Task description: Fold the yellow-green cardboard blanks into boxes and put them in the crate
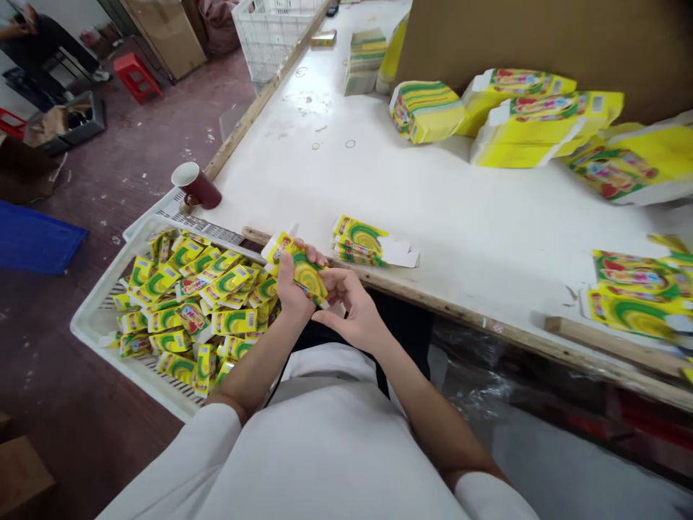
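Both my hands hold one small yellow and green printed carton [303, 273] just in front of the table's near edge. My left hand [291, 290] wraps round its left side, with a white end flap sticking out at the upper left. My right hand [353, 307] has its fingers curled against the carton's right end. A short stack of flat cartons [358, 242] of the same print lies on the white table [433, 188] just beyond my hands. To my left a white plastic crate [102, 318] is heaped with several folded cartons.
A dark red mug [195, 185] stands at the table's left corner. Bundles of flat cartons [520, 115] lie along the back by a brown cardboard sheet, and more flat cartons [639, 292] lie at the right. A white basket [271, 29] and red stool [135, 74] stand further off.
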Motion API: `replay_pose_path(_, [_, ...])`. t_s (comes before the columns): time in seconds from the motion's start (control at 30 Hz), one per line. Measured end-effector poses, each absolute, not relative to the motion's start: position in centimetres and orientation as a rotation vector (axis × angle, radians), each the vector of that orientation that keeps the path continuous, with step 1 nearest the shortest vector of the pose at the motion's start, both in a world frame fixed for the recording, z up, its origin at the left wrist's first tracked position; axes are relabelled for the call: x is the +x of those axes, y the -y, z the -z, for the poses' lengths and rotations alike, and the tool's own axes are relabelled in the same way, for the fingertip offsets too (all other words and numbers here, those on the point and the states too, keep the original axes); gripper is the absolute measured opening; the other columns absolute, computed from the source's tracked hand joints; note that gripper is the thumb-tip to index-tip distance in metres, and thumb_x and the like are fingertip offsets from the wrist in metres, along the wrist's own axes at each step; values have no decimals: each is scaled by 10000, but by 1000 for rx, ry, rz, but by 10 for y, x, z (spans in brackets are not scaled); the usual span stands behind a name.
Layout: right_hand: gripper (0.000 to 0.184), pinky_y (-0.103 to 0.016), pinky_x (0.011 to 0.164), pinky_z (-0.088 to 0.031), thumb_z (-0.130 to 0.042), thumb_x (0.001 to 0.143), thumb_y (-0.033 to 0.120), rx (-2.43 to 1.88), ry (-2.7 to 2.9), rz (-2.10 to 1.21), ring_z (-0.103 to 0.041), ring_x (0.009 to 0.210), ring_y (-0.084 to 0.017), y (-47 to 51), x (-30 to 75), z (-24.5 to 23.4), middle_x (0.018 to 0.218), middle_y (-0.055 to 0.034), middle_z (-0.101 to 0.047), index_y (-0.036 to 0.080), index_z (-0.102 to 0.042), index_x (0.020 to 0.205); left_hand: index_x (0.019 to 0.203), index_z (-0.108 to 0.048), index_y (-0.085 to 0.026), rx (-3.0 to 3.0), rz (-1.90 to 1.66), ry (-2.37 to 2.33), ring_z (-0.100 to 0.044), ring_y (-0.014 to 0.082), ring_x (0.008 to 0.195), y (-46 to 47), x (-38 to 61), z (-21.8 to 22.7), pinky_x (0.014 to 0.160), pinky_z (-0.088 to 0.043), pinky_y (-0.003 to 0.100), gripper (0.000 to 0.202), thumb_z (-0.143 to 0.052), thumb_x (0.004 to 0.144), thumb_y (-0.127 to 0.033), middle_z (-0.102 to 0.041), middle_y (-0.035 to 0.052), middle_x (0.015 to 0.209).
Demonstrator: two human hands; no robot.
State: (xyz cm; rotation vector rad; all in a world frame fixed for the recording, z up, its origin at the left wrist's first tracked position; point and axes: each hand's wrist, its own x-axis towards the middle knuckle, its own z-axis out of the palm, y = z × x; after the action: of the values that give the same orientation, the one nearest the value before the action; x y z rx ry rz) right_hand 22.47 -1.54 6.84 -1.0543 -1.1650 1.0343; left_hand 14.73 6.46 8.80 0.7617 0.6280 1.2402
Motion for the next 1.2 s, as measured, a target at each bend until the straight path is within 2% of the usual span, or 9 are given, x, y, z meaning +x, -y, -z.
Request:
replay_pose_path(0.1, [517,-303,689,-515,-796,752,373,-1166,1161,-951,-595,788,-168,12,223,-63,961,-27,-632,244,-554,1190,830,-548,-230,785,-1290,-649,-510,93,581,-66,146,-85,672,-526,252,512,-687,716,-709,-450,-49,672])
replay_pose_path(0.2, [351,-305,672,-520,-749,795,355,-1175,1025,-928,-612,724,-160,6,233,-54,874,-8,-657,239,-619,1100,936,-616,-232,933,-1211,-660,-627,143,769,-65,139,-70,783,-543,293,623,-687,642,-778,-601,0,834])
replay_pose_path(0.4, [73,-302,655,-519,-669,868,244,-1319,1202,-582,-652,702,-166,9,267,-54,778,-3,-720,240,-739,890,904,-748,-194,1130,-1048,-856,-723,216,879,-74,104,-58,864,-556,350,359,-761,759,-522,-767,42,876])
replay_pose_path(0.5, [184,-347,753,-522,-618,910,191,-1446,1354,-254,-657,797,-186,13,279,-58,837,-17,-750,288,-773,931,1160,-707,-195,1372,-921,-756,-649,297,1168,-87,81,-76,1046,-473,426,634,-621,784,-699,-723,119,1188])
replay_pose_path(0.6, [266,-430,920,-481,-590,928,180,-1490,1539,-71,-644,870,-202,16,278,-60,857,5,-762,371,-775,941,1416,-495,-202,1723,-802,-670,-440,359,1395,-92,70,-94,1168,-333,483,1001,-699,620,-774,-515,164,1469])
replay_pose_path(0.73, [277,-540,1164,-305,-618,915,257,-1403,1642,-194,-597,1161,-255,21,265,-66,1116,23,-729,452,-709,1089,1385,-451,-204,2060,-433,-788,-602,331,1205,-79,82,-96,1036,-467,462,889,-859,632,-442,-622,138,1309])
replay_pose_path(0.87, [667,-582,1187,-291,-688,843,468,-1427,1226,-399,-358,1439,-338,20,261,-68,1522,-72,-450,331,-444,1449,1353,-401,-215,2146,-477,-912,-650,276,1081,-63,95,-86,926,-522,392,720,-759,736,-318,-646,88,1197])
replay_pose_path(1.07, [458,-485,1073,-490,-605,900,476,-1040,859,-1358,-582,1280,-280,10,253,-52,1369,-57,-628,290,-580,1319,1396,-307,-239,2335,-558,-634,-582,288,1198,-51,102,-74,921,-517,378,776,-720,739,-226,-547,125,1305])
replay_pose_path(1.2, [621,-465,1069,-495,-657,846,564,-1011,818,-1364,-604,1256,-269,9,249,-44,1361,-77,-638,285,-523,1385,1241,-396,-255,2341,-538,-647,-619,263,1115,-51,101,-70,832,-531,342,625,-699,700,-177,-569,87,1236])
